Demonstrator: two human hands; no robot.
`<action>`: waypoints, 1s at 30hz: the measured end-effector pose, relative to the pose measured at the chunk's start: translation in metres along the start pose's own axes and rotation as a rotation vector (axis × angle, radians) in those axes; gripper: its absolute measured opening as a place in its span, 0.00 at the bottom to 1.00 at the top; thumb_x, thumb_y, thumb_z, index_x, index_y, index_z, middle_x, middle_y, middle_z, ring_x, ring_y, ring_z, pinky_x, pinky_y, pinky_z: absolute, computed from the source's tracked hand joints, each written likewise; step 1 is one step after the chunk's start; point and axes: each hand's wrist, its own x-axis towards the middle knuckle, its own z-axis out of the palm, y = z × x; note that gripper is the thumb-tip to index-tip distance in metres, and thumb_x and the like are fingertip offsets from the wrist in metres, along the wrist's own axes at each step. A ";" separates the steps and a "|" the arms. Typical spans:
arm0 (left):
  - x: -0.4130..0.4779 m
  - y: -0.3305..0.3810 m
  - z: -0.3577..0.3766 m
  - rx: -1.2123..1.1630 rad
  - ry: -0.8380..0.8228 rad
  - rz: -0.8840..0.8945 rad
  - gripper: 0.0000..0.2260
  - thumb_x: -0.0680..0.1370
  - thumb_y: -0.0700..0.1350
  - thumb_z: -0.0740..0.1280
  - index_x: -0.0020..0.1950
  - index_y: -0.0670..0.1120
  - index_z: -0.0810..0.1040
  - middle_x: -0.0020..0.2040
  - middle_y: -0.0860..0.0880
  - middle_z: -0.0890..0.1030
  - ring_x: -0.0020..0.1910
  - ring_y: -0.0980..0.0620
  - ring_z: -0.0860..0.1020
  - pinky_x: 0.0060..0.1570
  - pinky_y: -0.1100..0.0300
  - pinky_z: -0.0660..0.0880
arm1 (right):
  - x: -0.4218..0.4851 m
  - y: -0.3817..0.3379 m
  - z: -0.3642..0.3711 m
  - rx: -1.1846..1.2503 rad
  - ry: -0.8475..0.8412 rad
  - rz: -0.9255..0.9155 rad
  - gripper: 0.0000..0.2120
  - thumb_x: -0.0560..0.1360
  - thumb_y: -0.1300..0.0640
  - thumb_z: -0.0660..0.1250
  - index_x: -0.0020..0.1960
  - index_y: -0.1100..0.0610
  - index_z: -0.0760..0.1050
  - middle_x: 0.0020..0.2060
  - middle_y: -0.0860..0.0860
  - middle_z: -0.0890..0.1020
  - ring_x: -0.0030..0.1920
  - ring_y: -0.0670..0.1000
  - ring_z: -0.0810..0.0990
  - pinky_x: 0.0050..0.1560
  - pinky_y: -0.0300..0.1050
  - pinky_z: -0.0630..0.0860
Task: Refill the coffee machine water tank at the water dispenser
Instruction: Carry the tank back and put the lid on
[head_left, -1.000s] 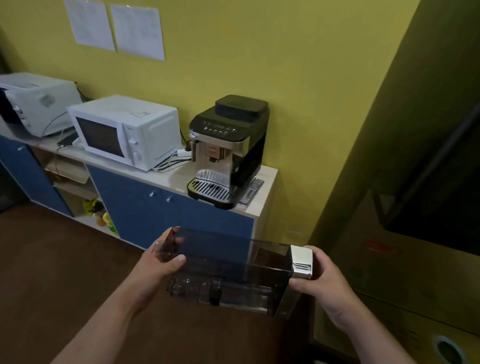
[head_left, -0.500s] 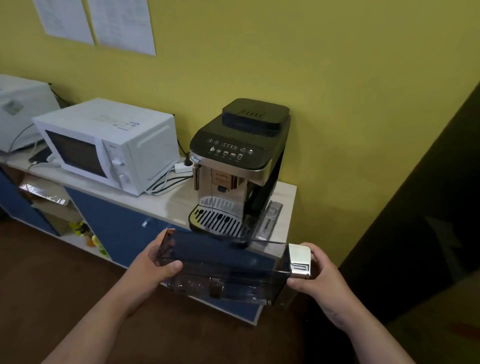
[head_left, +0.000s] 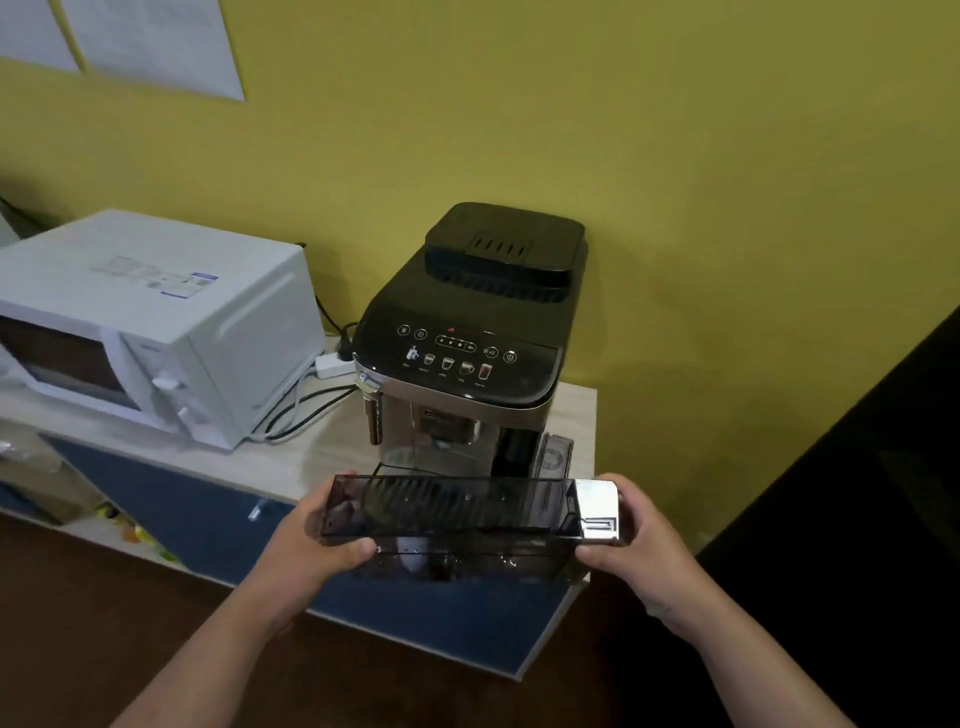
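I hold a long, smoky transparent water tank (head_left: 457, 519) with a silver end cap level in front of me. My left hand (head_left: 317, 551) grips its left end, thumb over the near wall. My right hand (head_left: 639, 540) grips the silver-capped right end. Just beyond it stands the black and silver coffee machine (head_left: 467, 353) on the light wooden counter (head_left: 311, 447), with the tank hiding its drip tray. A dark open slot shows on the machine's right side. No water dispenser is in view.
A white microwave (head_left: 150, 332) sits left of the machine, with a power strip and cables (head_left: 322, 384) between them. Blue cabinet doors (head_left: 208, 519) are below the counter. A yellow wall is behind; a dark surface (head_left: 857, 493) rises at the right.
The view has closed in on the coffee machine, which now fills the centre. Both hands have kept the same grip on the tank, now directly in front of the machine's base.
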 end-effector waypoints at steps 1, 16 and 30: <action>0.007 -0.002 0.000 0.017 0.008 -0.019 0.32 0.65 0.38 0.81 0.67 0.50 0.77 0.59 0.47 0.85 0.61 0.50 0.81 0.56 0.57 0.80 | 0.003 -0.002 0.001 0.010 0.006 0.014 0.35 0.66 0.74 0.76 0.62 0.42 0.75 0.55 0.49 0.83 0.57 0.49 0.81 0.56 0.49 0.81; 0.048 -0.014 -0.008 0.147 -0.011 -0.038 0.28 0.66 0.36 0.81 0.58 0.58 0.77 0.55 0.62 0.83 0.56 0.55 0.82 0.57 0.54 0.77 | 0.025 -0.003 0.011 0.157 0.045 0.111 0.39 0.68 0.79 0.71 0.66 0.41 0.72 0.59 0.51 0.81 0.59 0.51 0.81 0.51 0.44 0.81; 0.048 -0.005 -0.004 0.209 0.045 -0.052 0.29 0.62 0.34 0.81 0.58 0.54 0.79 0.54 0.59 0.85 0.55 0.53 0.81 0.55 0.52 0.76 | 0.148 0.060 -0.026 0.095 0.184 0.487 0.06 0.78 0.66 0.66 0.43 0.66 0.77 0.31 0.56 0.79 0.26 0.50 0.78 0.26 0.39 0.72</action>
